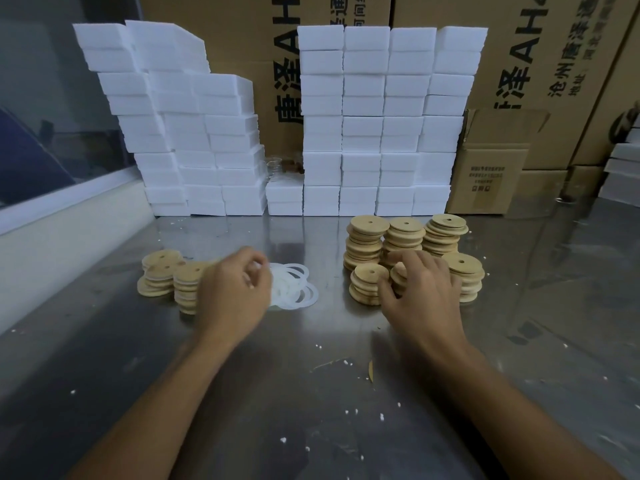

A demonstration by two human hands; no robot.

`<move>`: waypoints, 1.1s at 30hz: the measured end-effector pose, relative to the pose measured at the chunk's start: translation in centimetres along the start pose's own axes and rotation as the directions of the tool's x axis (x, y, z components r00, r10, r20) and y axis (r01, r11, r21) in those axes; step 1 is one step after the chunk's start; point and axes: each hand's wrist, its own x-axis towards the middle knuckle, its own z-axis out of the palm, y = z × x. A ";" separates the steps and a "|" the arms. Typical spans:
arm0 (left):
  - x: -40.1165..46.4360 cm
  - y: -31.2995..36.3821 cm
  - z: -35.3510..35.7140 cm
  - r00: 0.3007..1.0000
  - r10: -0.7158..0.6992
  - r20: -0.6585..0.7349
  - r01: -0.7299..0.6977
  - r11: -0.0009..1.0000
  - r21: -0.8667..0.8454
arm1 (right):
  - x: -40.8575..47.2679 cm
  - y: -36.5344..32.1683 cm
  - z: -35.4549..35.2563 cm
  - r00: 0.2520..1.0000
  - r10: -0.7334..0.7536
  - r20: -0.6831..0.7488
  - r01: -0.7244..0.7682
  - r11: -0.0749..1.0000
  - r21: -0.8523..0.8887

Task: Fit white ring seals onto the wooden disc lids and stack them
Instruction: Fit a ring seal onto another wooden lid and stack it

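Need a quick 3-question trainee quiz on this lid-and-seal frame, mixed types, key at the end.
1. True or false: the pile of white ring seals lies between the two groups of wooden disc lids.
2. Which hand rests on the larger group of lid stacks? A) left hand B) right hand C) neither
3. Fill in: behind the lids, against the cardboard boxes, stand stacked white ____ blocks.

Key:
1. True; the smaller lid stacks sit to the seals' left.
2. B; the right hand reaches there, the left hand is at the seals.
3. foam
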 end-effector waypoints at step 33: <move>-1.5 3.6 1.7 0.962 -0.083 0.260 0.171 0.927 -0.335 | -0.1 -0.4 0.3 0.980 -0.118 -0.163 0.179 0.877 0.445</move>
